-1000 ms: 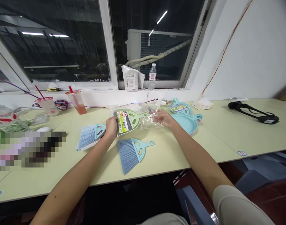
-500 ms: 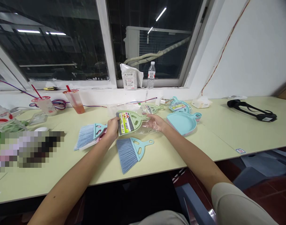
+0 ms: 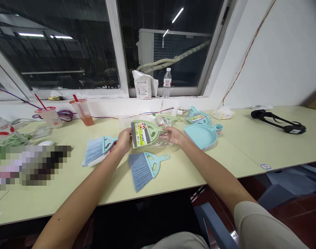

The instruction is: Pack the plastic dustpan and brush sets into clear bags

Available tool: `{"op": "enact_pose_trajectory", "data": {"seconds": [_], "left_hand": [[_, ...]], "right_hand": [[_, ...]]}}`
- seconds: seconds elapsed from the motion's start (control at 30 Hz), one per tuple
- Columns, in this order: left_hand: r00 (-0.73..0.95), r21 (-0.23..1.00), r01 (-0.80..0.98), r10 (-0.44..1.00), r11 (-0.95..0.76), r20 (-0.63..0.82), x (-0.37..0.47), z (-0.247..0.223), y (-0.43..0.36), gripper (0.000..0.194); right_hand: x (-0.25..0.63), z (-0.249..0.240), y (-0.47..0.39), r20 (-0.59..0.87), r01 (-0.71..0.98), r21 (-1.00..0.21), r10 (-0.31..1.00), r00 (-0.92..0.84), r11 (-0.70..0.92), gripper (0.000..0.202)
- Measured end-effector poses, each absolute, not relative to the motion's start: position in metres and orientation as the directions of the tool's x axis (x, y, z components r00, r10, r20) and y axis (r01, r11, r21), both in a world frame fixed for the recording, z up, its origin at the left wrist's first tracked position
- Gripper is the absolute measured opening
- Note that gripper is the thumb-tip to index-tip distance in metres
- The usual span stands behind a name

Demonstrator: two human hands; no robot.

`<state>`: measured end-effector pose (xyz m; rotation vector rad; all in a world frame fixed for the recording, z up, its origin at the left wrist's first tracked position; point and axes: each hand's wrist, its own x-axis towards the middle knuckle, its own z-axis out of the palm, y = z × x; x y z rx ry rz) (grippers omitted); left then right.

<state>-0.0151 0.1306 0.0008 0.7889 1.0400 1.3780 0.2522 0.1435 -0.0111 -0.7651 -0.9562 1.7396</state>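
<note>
The head view shows two hands with one green brush-and-dustpan set [image 3: 145, 135], lifted over the middle of the table [image 3: 241, 152]. The left hand [image 3: 125, 140] is closed on its bristle edge; the right hand [image 3: 173, 135] pinches the handle end, with clear plastic film [image 3: 166, 140] under the fingers. The set's long axis runs left to right: grey bristles to the left, handle to the right.

One loose blue brush [image 3: 142, 169] lies nearer the person. At left are at least two stacked brushes [image 3: 95, 150]; at right, several nested dustpans [image 3: 201, 135], not countable exactly. Behind are one blue set [image 3: 198, 118] and one green set [image 3: 169, 120].

The tabletop is pale yellow-green, below a dark window [image 3: 87, 45] and white walls.
</note>
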Motion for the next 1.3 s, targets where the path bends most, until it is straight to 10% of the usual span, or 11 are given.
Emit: {"op": "enact_pose_trajectory", "data": {"seconds": [0.33, 1.3], "left_hand": [[0.074, 0.853, -0.463, 0.969, 0.242, -0.235, -0.013, 0.014, 0.119, 0.019], [-0.144, 0.921, -0.390, 0.987, 0.006, -0.068, -0.014, 0.006, 0.121, 0.027]], "right_hand": [[0.260, -0.014, 0.148, -0.050, -0.422, -0.881, 0.927, -0.371, -0.216, 0.037], [0.298, -0.005, 0.151, -0.119, -0.101, -0.973, 0.825, -0.552, -0.208, 0.034]]}}
